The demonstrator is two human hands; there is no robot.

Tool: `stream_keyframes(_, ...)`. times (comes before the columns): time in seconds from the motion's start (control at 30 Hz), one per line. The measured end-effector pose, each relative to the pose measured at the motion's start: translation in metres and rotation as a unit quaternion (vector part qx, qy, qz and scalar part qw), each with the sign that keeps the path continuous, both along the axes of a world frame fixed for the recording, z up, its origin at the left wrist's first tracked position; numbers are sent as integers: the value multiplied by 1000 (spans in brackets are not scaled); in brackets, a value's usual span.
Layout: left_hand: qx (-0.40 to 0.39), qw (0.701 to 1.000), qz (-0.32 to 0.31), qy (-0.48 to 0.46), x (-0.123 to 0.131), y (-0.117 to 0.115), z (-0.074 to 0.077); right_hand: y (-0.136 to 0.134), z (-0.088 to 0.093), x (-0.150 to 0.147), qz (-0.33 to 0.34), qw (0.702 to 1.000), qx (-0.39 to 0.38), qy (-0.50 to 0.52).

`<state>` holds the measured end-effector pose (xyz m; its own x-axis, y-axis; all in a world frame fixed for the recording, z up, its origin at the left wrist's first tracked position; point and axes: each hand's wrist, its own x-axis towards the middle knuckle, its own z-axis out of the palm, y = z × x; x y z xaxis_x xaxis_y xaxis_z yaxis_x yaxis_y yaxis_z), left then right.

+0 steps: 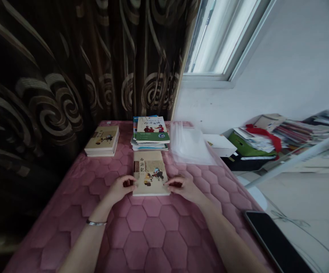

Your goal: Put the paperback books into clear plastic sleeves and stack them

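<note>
A beige paperback book [150,172] with an illustrated cover lies flat on the pink quilted table cover [154,223]. My left hand [123,187] grips its left edge, thumb and fingers pinched at the near corner. At the opposite edge my right hand [183,186] holds it the same way. A bracelet circles my left wrist. Just beyond the book is a pile of thin books [151,132], a green-and-white one on top. To the left sits a stack of beige books [103,141] with a similar cover.
Clear plastic sleeves [191,146] lie right of the piles, with a white box [219,145] past them. A dark phone [275,240] rests at the near right edge. A patterned curtain [96,76] hangs along the left and back. Papers fill a green bin [242,146] off the table.
</note>
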<state>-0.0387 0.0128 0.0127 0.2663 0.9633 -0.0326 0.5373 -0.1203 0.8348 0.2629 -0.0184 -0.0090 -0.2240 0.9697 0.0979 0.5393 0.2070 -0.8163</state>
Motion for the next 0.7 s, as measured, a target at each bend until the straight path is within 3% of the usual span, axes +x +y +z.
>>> stream_keyframes(0.17, -17, 1000, -21, -9, -4, 6, -5, 4, -7, -1, 1, 1000, -12, 13)
stream_keyframes(0.3, -7, 1000, -26, -2, -4, 6, -9, 2, 0, -1, 2, 1000, 4, -22)
stream_keyframes(0.47, 108, 994, -18, 3, 3, -4, -1, -8, 23, -7, 45, 986, 114, -117)
stream_keyframes(0.57, 158, 985, -59, 32, 13, -15, 4, -15, 29, -22, 54, 971, 174, -154)
stream_keyframes(0.7, 182, 969, -126, 112, 26, -28, 2, -22, 24, -50, 68, 962, 193, -181)
